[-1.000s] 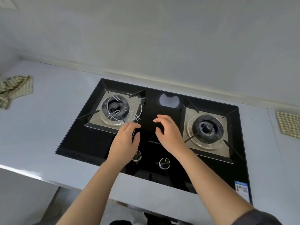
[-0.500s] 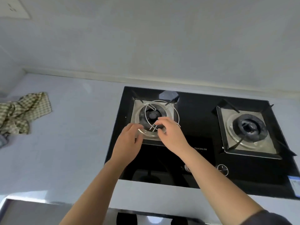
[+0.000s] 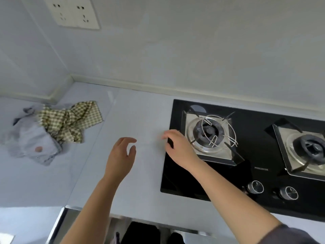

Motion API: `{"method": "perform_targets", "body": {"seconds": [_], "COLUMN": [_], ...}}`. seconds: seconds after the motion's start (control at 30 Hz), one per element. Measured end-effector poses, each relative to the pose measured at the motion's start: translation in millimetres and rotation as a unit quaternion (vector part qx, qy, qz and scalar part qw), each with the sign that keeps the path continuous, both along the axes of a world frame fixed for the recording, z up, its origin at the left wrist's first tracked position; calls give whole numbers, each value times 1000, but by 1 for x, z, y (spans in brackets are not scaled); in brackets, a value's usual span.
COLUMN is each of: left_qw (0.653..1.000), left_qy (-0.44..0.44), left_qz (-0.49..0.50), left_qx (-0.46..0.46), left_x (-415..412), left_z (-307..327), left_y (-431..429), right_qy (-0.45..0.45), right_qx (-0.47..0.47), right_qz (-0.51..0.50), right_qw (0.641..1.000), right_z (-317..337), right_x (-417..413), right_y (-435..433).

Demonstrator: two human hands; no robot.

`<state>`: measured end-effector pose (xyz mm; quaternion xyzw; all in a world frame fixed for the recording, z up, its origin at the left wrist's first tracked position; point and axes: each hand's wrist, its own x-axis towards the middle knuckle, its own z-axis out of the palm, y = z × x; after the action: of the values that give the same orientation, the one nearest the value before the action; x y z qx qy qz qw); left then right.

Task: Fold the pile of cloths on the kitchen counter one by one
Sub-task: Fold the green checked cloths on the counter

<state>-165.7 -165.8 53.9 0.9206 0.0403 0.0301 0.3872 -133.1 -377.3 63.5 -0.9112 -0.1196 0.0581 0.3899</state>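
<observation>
Green-checked cloth, crumpled, atop rumpled grey cloth

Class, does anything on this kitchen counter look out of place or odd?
A round wire rack sits askew on the black hob's left burner, overhanging its steel tray. The green checked cloth and pale grey cloth lie crumpled together; the grey one bears a reddish spot.

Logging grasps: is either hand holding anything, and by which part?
Nothing is held: the left hand and right hand are both empty, not touching the cloth pile.
</observation>
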Motion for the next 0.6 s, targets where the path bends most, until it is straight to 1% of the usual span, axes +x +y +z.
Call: {"method": "perform_targets", "body": {"seconds": [0.13, 0.23, 0.3, 0.37, 0.43, 0.47, 0.53, 0.6], "left_qw": [999, 997, 994, 985, 971, 966, 961, 956], "left_qy": [2, 7, 6, -8, -13, -14, -35, -74], "left_qz": [31, 35, 41, 26, 18, 16, 20, 16], "left_qx": [26, 63, 98, 170, 239, 257, 272, 283], "left_x": [11, 37, 60, 82, 95, 99, 102, 102], "left_z": [-5, -13, -21, -38, -59, -70, -89, -106], "left_y": [79, 129, 159, 188, 207, 214, 227, 236], "right_qy": [31, 32, 37, 33, 12, -8, -45, -66], "right_qx": [-23, -75, -99, -102, -103, -105, -119, -155], "right_qz": [56, 99, 107, 103, 95, 94, 110, 142], "right_qw": [998, 992, 989, 989, 990, 990, 986, 976], "right_z": [-9, -22, -34, -50, -64, -72, -87, -104], "right_x": [16, 36, 54, 76, 93, 101, 115, 123], "right_y": [74, 129, 172, 218, 252, 266, 286, 296]}}
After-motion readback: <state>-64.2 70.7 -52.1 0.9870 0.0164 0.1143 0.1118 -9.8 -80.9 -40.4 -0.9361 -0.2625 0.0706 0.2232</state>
